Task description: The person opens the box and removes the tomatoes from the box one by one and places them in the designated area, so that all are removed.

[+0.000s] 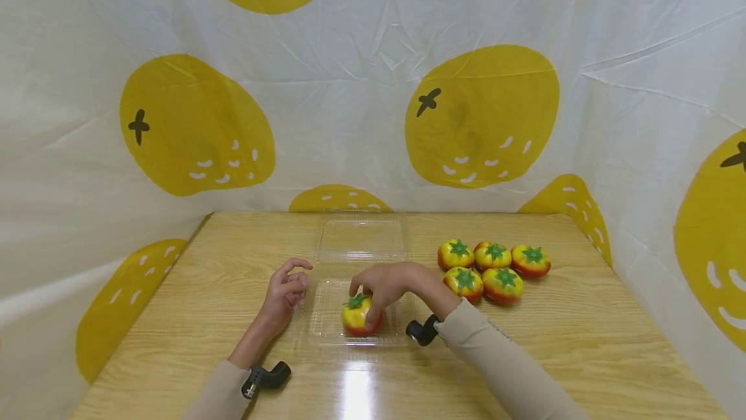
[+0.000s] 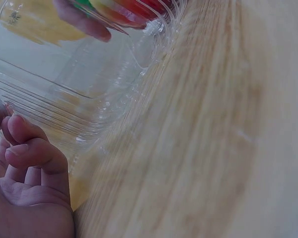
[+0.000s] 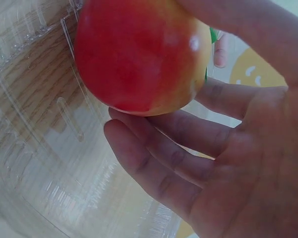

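My right hand [image 1: 387,284] grips a red-and-yellow artificial tomato [image 1: 354,321] with a green star-shaped top. The tomato is in the left half of the bottom tray of a clear plastic clamshell container [image 1: 326,337]. Thumb and fingers curl around the tomato [image 3: 134,54] in the right wrist view; whether it touches the tray floor I cannot tell. At the tray's left edge is my left hand [image 1: 283,296], its fingers bent. The left wrist view shows that hand [image 2: 30,173] pinching the container's rim. The clear lid [image 1: 361,239] lies opened away from me.
Several similar artificial tomatoes [image 1: 464,283] stand in two rows on the wooden table [image 1: 583,342], right of the container. A white cloth with yellow fruit prints [image 1: 350,116] hangs behind the table and along its sides.
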`<state>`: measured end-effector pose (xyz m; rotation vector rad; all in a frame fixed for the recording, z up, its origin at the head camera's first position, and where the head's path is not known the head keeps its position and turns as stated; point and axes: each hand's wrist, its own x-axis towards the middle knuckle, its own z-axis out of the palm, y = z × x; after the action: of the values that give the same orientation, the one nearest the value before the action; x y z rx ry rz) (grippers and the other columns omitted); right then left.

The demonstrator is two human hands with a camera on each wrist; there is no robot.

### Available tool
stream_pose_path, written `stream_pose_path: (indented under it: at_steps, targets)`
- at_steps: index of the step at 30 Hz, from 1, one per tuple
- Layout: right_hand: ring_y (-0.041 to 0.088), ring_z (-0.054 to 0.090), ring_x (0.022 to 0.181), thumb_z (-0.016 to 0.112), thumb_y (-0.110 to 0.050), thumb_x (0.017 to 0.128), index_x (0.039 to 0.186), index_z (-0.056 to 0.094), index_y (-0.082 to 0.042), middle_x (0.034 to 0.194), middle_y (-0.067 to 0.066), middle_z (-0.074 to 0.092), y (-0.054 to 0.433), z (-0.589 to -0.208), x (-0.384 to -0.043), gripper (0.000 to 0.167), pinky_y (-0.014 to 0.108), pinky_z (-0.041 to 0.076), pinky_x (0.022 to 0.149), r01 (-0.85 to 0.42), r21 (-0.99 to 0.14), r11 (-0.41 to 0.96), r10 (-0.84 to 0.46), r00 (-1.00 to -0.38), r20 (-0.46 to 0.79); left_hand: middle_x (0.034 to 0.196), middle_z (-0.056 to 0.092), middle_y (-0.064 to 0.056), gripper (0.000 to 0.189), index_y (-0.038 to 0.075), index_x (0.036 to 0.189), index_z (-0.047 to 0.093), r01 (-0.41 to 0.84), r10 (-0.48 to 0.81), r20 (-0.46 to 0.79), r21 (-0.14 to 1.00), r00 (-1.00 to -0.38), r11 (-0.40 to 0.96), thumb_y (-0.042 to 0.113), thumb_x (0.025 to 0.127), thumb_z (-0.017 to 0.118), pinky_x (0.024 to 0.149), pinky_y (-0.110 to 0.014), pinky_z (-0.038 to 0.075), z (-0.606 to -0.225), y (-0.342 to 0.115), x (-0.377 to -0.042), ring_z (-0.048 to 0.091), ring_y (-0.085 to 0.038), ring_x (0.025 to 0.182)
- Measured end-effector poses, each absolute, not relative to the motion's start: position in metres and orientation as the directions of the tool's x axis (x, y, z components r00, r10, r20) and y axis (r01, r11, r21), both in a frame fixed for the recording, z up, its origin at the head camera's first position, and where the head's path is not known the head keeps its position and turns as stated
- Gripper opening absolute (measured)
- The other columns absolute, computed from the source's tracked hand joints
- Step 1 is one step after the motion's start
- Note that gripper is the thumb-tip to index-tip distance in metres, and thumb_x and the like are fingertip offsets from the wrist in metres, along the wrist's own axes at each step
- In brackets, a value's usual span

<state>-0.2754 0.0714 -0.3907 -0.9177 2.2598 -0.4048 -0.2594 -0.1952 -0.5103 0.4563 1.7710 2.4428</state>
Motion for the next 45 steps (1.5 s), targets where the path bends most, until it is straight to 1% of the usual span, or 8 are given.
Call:
stream_pose_path:
  at_steps: [3,7,15,21,28,35,39,45]
  targets:
    - [0.014,0.061,0.107,0.09,-0.029,0.077,0.127,0.065,-0.013,0.12,0.006,0.069,0.071,-0.391,-0.275,0.058,0.025,0.051,0.09,-0.521,-0.495,0.696,-0.718,-0.534,-0.447,0.066,0.058,0.009,0.035,0.013,0.113,0.058,0.1,0.247,0.187,0.939,-0.951,-0.328,-0.011,0.093,0.043,0.045,-0.014,0.037,-0.511,-0.195,-0.26,0.047,-0.003,0.052]
    - [0.009,0.059,0.101,0.09,-0.026,0.077,0.123,0.066,-0.014,0.114,0.002,0.068,0.071,-0.391,-0.276,0.054,0.023,0.05,0.088,-0.524,-0.507,0.685,-0.728,-0.531,-0.434,0.066,0.059,0.009,0.035,0.013,0.113,0.058,0.098,0.25,0.189,0.937,-0.95,-0.336,-0.011,0.093,0.043,0.045,-0.014,0.039,-0.512,-0.195,-0.261,0.048,-0.003,0.052]
    - [0.006,0.057,0.097,0.09,-0.023,0.075,0.12,0.066,-0.02,0.11,-0.007,0.065,0.074,-0.388,-0.275,0.051,0.023,0.05,0.087,-0.527,-0.517,0.674,-0.734,-0.559,-0.386,0.066,0.059,0.008,0.035,0.013,0.113,0.059,0.097,0.251,0.189,0.936,-0.949,-0.337,-0.011,0.093,0.043,0.045,-0.014,0.04,-0.512,-0.196,-0.261,0.048,-0.003,0.051]
    - [0.006,0.058,0.097,0.091,-0.023,0.073,0.121,0.067,-0.018,0.111,-0.008,0.066,0.079,-0.383,-0.273,0.053,0.023,0.05,0.089,-0.543,-0.534,0.648,-0.751,-0.575,-0.326,0.067,0.06,0.008,0.034,0.013,0.113,0.059,0.096,0.249,0.189,0.935,-0.95,-0.343,-0.011,0.093,0.043,0.045,-0.015,0.04,-0.511,-0.196,-0.261,0.048,-0.003,0.052]
    - [0.009,0.058,0.101,0.091,-0.021,0.074,0.124,0.067,-0.013,0.115,-0.004,0.067,0.09,-0.378,-0.271,0.056,0.024,0.051,0.089,-0.553,-0.58,0.598,-0.776,-0.58,-0.247,0.067,0.06,0.008,0.033,0.013,0.112,0.058,0.085,0.249,0.174,0.939,-0.953,-0.332,-0.01,0.094,0.043,0.045,-0.014,0.038,-0.511,-0.196,-0.26,0.048,-0.003,0.052]
    - [0.013,0.059,0.107,0.088,-0.024,0.076,0.131,0.065,-0.011,0.121,0.001,0.065,0.102,-0.373,-0.269,0.061,0.027,0.051,0.091,-0.55,-0.607,0.573,-0.78,-0.594,-0.197,0.066,0.059,0.008,0.034,0.012,0.112,0.058,0.098,0.243,0.184,0.94,-0.952,-0.326,-0.011,0.094,0.042,0.045,-0.018,0.032,-0.511,-0.196,-0.259,0.047,-0.004,0.051]
    - [0.017,0.06,0.11,0.088,-0.026,0.077,0.134,0.063,-0.009,0.125,0.005,0.065,0.11,-0.371,-0.266,0.064,0.028,0.052,0.092,-0.557,-0.619,0.554,-0.781,-0.606,-0.153,0.066,0.059,0.008,0.034,0.013,0.113,0.058,0.101,0.245,0.187,0.94,-0.951,-0.326,-0.011,0.094,0.043,0.045,-0.019,0.031,-0.51,-0.196,-0.259,0.047,-0.004,0.052]
    - [0.025,0.059,0.121,0.086,-0.029,0.081,0.141,0.057,-0.008,0.135,0.009,0.061,0.121,-0.366,-0.261,0.07,0.035,0.053,0.098,-0.531,-0.642,0.553,-0.758,-0.641,-0.122,0.067,0.06,0.008,0.035,0.013,0.112,0.058,0.096,0.244,0.182,0.94,-0.953,-0.328,-0.012,0.093,0.042,0.044,-0.019,0.03,-0.51,-0.195,-0.259,0.047,-0.004,0.051]
